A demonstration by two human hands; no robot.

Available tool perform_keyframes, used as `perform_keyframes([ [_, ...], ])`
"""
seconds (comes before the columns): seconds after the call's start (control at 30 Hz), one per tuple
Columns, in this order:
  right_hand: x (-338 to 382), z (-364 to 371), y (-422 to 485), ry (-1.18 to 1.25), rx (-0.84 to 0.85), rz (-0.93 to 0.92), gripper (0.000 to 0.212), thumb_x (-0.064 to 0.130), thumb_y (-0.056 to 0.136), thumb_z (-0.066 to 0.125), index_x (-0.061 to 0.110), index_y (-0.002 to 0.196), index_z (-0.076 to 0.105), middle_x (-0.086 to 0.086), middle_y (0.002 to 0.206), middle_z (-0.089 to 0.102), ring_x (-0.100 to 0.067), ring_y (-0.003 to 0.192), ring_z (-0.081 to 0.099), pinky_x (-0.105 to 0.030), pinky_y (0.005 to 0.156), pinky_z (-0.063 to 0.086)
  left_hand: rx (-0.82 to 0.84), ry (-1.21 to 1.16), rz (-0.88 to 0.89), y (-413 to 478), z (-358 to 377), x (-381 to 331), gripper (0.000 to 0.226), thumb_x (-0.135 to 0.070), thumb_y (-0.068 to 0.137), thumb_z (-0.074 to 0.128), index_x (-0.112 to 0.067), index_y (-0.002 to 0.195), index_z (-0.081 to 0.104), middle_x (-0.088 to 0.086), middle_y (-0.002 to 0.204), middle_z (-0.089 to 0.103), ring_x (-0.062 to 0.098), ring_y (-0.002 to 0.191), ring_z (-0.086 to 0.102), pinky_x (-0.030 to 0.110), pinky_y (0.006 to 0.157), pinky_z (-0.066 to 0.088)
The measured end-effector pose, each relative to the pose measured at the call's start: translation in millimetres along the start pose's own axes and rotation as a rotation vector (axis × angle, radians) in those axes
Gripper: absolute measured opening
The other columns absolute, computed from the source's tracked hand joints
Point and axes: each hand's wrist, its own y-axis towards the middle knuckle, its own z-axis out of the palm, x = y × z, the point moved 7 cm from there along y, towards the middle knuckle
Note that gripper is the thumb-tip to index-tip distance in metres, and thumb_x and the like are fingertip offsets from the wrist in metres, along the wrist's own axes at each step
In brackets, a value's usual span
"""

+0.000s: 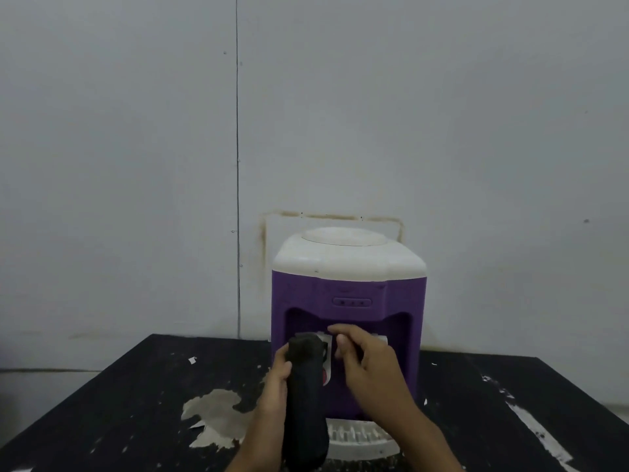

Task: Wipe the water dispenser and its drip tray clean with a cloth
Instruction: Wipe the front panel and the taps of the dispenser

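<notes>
A dark cloth (303, 403) hangs lowest and closest in view, bunched into a long roll. The left hand (277, 379) grips it, fingers wrapped round its side, and holds its upper end against the tap recess of the water dispenser (347, 291). The right hand (367, 362) is at the same recess with fingers curled; whether it holds a tap cannot be told.

The dispenser, purple with a white top, stands at the middle of the table's (136, 386) back edge, close to a grey wall (340, 97). Its white slotted drip tray (360, 441) sits at its foot, towards the near edge, partly hidden by the cloth and forearms.

The wiping seems to be at the taps. The tray appears not yet wiped; the white top's state cannot be judged.
</notes>
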Motion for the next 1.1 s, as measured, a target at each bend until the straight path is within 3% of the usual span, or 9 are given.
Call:
perform_keyframes([
  [0.07, 7, -11, 7, -0.113, -0.091, -0.135, 0.025, 0.015, 0.1, 0.056, 0.025, 0.119, 0.068, 0.021, 0.099, 0.065, 0.001, 0.092, 0.06, -0.015, 0.075, 0.047, -0.09, 0.068, -0.021, 9, -3, -3, 0.039, -0.009, 0.109, 0.023, -0.022, 0.129, 0.054, 0.016, 0.129, 0.06, 0.017, 0.094, 0.06, 0.021, 0.076, 0.051],
  [0.17, 18, -40, 24, -0.295, -0.289, -0.325, 0.028, 0.013, 0.093, 0.057, 0.021, 0.117, 0.069, 0.011, 0.109, 0.065, -0.009, 0.104, 0.056, -0.026, 0.088, 0.046, -0.163, 0.253, 0.054, 18, -4, -20, 0.036, -0.041, 0.107, 0.027, -0.05, 0.14, 0.039, -0.014, 0.14, 0.046, 0.002, 0.123, 0.049, 0.034, 0.11, 0.04],
  [0.23, 21, -64, 39, -0.362, -0.404, -0.337, 0.032, 0.011, 0.089, 0.054, 0.018, 0.117, 0.068, 0.004, 0.116, 0.064, -0.016, 0.113, 0.054, -0.031, 0.097, 0.042, -0.262, 0.428, 0.206, 32, -11, -37, 0.038, -0.05, 0.102, 0.028, -0.061, 0.138, 0.027, -0.018, 0.136, 0.034, -0.008, 0.118, 0.042, 0.032, 0.108, 0.035],
  [0.3, 14, -84, 54, -0.415, -0.452, -0.281, 0.04, 0.009, 0.086, 0.049, 0.017, 0.122, 0.065, 0.0, 0.129, 0.059, -0.02, 0.126, 0.047, -0.033, 0.106, 0.032, -0.395, 0.598, 0.41, 49, -15, -57, 0.035, -0.055, 0.104, 0.027, -0.065, 0.137, 0.026, -0.015, 0.125, 0.033, 0.001, 0.113, 0.046, 0.036, 0.104, 0.041],
  [0.43, -12, -112, 83, -0.511, -0.409, -0.159, 0.06, 0.004, 0.079, 0.038, 0.017, 0.136, 0.056, -0.002, 0.144, 0.05, -0.025, 0.137, 0.039, -0.045, 0.114, 0.031, -0.577, 0.77, 0.65, 86, -28, -77, 0.05, -0.043, 0.103, 0.031, -0.032, 0.151, 0.037, 0.004, 0.132, 0.043, 0.024, 0.112, 0.052, 0.054, 0.095, 0.052],
  [0.57, -31, -117, 97, -0.403, -0.175, -0.079, 0.06, -0.012, 0.087, 0.038, 0.016, 0.138, 0.053, -0.003, 0.143, 0.051, -0.015, 0.125, 0.043, -0.04, 0.113, 0.036, -0.571, 0.886, 0.757, 108, -23, -81, 0.047, -0.032, 0.106, 0.034, -0.013, 0.147, 0.047, 0.008, 0.156, 0.042, 0.027, 0.131, 0.05, 0.043, 0.105, 0.045],
  [0.8, -38, -126, 101, -0.289, -0.145, -0.054, 0.066, -0.021, 0.08, 0.037, 0.017, 0.129, 0.06, 0.002, 0.134, 0.056, -0.016, 0.122, 0.047, -0.026, 0.101, 0.038, -0.452, 1.055, 0.993, 108, 8, -65, 0.043, -0.023, 0.109, 0.035, -0.006, 0.147, 0.044, 0.012, 0.161, 0.034, 0.036, 0.154, 0.016, 0.054, 0.125, 0.013],
  [0.9, -39, -126, 101, -0.233, -0.161, -0.054, 0.068, -0.022, 0.079, 0.036, 0.018, 0.128, 0.061, 0.005, 0.131, 0.057, -0.015, 0.121, 0.047, -0.028, 0.103, 0.04, -0.378, 1.138, 1.115, 101, 8, -57, 0.042, -0.022, 0.11, 0.034, -0.006, 0.149, 0.038, 0.014, 0.159, 0.034, 0.037, 0.153, 0.02, 0.055, 0.124, 0.018],
  [1.1, -43, -125, 100, -0.132, -0.175, -0.02, 0.069, -0.021, 0.079, 0.034, 0.021, 0.125, 0.062, 0.006, 0.132, 0.056, -0.014, 0.123, 0.047, -0.022, 0.1, 0.041, -0.528, 0.935, 1.0, 102, 13, -56, 0.042, -0.017, 0.107, 0.038, -0.001, 0.145, 0.046, 0.016, 0.157, 0.038, 0.039, 0.151, 0.024, 0.056, 0.123, 0.02],
])
